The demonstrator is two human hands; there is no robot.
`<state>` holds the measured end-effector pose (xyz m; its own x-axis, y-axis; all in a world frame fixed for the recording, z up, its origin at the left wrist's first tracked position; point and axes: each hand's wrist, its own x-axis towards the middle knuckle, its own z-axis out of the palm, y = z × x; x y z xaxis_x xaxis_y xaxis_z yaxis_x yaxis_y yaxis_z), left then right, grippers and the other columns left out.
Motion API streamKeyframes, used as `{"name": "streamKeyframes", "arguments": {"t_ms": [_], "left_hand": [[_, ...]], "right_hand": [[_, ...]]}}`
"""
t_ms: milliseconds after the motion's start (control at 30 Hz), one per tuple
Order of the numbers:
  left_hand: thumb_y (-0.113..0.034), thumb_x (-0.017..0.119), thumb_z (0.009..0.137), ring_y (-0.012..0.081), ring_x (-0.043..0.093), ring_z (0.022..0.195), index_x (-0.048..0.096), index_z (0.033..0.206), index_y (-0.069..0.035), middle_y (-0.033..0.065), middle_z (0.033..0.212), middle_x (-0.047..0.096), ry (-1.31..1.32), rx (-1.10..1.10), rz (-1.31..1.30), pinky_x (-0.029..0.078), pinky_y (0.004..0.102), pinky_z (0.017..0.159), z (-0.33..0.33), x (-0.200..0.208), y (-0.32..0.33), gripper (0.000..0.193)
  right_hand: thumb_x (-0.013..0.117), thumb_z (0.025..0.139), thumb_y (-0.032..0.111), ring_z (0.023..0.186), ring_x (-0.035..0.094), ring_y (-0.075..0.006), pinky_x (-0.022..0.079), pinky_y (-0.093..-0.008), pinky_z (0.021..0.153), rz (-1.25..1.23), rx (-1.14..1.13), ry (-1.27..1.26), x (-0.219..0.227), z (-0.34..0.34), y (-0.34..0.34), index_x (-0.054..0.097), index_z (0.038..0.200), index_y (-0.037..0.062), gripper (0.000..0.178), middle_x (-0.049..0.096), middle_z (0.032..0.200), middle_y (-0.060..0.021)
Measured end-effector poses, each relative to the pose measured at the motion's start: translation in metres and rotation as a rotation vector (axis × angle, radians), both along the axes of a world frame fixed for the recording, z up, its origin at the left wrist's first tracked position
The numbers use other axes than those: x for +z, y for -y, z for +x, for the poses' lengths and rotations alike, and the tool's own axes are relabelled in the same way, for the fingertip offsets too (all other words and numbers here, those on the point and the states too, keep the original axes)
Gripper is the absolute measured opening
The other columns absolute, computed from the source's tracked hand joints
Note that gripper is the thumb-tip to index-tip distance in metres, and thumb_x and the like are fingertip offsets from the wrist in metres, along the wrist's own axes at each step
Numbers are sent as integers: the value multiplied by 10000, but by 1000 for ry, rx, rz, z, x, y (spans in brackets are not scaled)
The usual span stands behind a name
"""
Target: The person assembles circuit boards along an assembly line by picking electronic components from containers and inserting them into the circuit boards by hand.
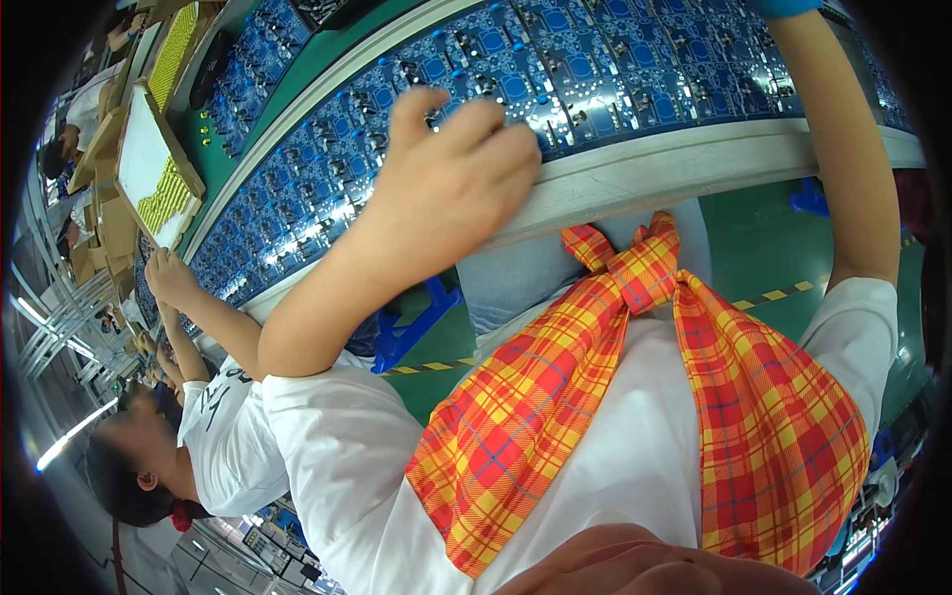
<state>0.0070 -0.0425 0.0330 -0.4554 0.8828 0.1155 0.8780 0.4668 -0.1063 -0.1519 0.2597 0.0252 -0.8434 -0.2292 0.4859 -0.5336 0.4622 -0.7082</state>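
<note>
My left hand is held over the near edge of a long row of blue printed circuit boards, its fingers curled in. The outermost finger is lifted a little away from the others. Whatever the fingertips may hold is hidden behind the hand. From the right, my right arm reaches across the boards to the top edge of the picture. Only a bit of a blue glove shows at its end; the fingers are cut off. Small metal and dark parts stand on the boards.
A pale rail borders the boards on my side. A co-worker in a white shirt is at my left, a hand at the boards. Beyond lie a tray of yellow parts and more blue boards. A blue bracket is below the rail.
</note>
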Motion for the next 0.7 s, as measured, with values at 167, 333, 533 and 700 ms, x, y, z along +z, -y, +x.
{"name": "streamKeyframes", "arguments": {"t_ms": [167,333,533,700], "left_hand": [[-103,694,817,217,602,1092,741,939,-133,6,1066,659,57,-10,100,403,496,959,-19,3,-6,134],[-224,718,875,338,635,965,767,892,-76,126,911,690,-20,505,482,443,471,876,-124,30,2,156],[-219,727,858,322,616,1029,786,921,-92,77,953,711,-88,544,257,417,497,911,-159,20,-18,154],[-210,715,867,330,650,980,780,916,-85,98,932,727,404,229,751,441,495,870,-168,18,5,149]], "right_hand": [[737,927,166,811,656,-112,528,-278,742,16,104,151,6,40,9,755,970,7,166,739,876,-51],[735,877,122,824,711,-237,551,-337,754,309,183,177,9,57,40,765,965,24,135,754,896,-120],[687,857,85,893,680,-376,546,-430,803,582,193,-47,4,58,43,753,923,37,104,721,904,-149],[672,865,86,886,675,-359,538,-443,808,690,189,-116,7,57,50,747,898,49,90,704,880,-139]]}}
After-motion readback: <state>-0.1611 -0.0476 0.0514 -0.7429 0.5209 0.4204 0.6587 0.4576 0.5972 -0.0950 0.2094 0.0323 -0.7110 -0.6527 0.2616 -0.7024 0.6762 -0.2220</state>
